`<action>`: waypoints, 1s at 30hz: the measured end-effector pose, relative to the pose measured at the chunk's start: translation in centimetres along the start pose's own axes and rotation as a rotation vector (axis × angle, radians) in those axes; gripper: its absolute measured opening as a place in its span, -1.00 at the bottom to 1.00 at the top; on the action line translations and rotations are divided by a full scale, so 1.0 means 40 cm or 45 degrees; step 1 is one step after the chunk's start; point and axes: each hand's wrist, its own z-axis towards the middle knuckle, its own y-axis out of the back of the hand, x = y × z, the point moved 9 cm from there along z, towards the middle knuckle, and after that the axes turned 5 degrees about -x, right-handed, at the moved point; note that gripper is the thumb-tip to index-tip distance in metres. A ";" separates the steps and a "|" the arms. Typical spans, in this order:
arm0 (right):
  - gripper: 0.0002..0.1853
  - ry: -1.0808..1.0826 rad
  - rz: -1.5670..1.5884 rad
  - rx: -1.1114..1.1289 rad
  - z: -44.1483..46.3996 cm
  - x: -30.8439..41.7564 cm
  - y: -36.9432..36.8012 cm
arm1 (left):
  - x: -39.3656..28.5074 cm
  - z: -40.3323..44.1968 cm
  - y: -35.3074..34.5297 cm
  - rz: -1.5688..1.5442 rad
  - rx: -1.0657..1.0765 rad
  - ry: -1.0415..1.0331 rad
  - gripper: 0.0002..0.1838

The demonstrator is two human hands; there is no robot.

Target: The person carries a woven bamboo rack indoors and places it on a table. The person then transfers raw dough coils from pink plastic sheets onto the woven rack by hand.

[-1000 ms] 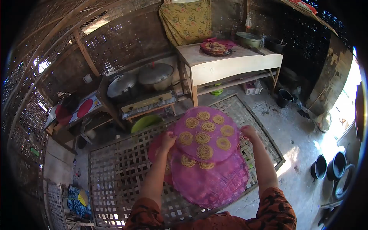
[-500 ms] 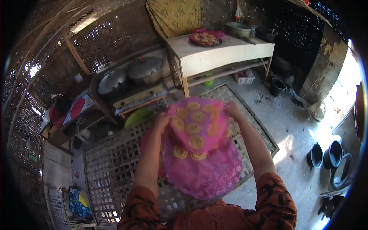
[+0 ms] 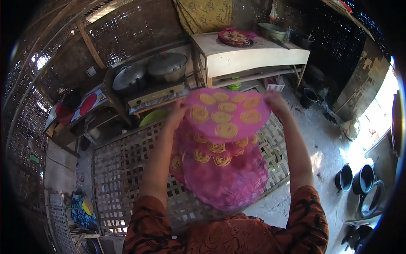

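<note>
My left hand point(image 3: 177, 111) and my right hand point(image 3: 275, 101) are closed on opposite edges of a round pink sheet point(image 3: 210, 126), stretched out between them. Flat yellow coils point(image 3: 226, 130), like nests of noodles, are spread over it. Below and nearer to me lies another pink sheet point(image 3: 228, 188), wrinkled and bare on its near part. More yellow coils point(image 3: 222, 161) show at its far part, partly hidden by the held sheet. Everything pink here rests on or hangs above a woven bamboo rack point(image 3: 122, 178).
Beyond the rack, two large lidded pots point(image 3: 167, 63) sit on a stove point(image 3: 156, 98). A white-fronted table point(image 3: 253, 63) carries a tray of coils point(image 3: 235, 39) and a basin point(image 3: 272, 32). Black buckets point(image 3: 344, 178) stand on the floor at right.
The held sheet has moved away from me and is spread wider and flatter. More coils now show beneath it. The camera view has shifted slightly.
</note>
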 end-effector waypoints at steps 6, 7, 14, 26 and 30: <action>-0.77 0.382 -1.203 0.244 0.043 -0.558 -0.173 | 0.269 -0.086 0.041 0.943 -0.121 0.028 -0.63; -0.76 0.079 -1.017 0.166 0.034 -0.550 -0.153 | 0.293 -0.067 0.051 0.876 -0.108 0.139 -0.58; -0.59 -0.665 -0.601 0.146 -0.062 -0.478 -0.119 | 0.285 -0.076 0.029 0.374 -0.125 0.536 -0.39; -0.69 -0.619 -0.639 0.070 0.000 -0.538 -0.163 | 0.138 0.034 -0.120 0.284 -0.005 0.065 -0.62; -0.74 -0.434 -0.393 0.142 -0.023 -0.435 -0.164 | 0.027 0.052 -0.230 0.076 0.088 -0.121 -0.68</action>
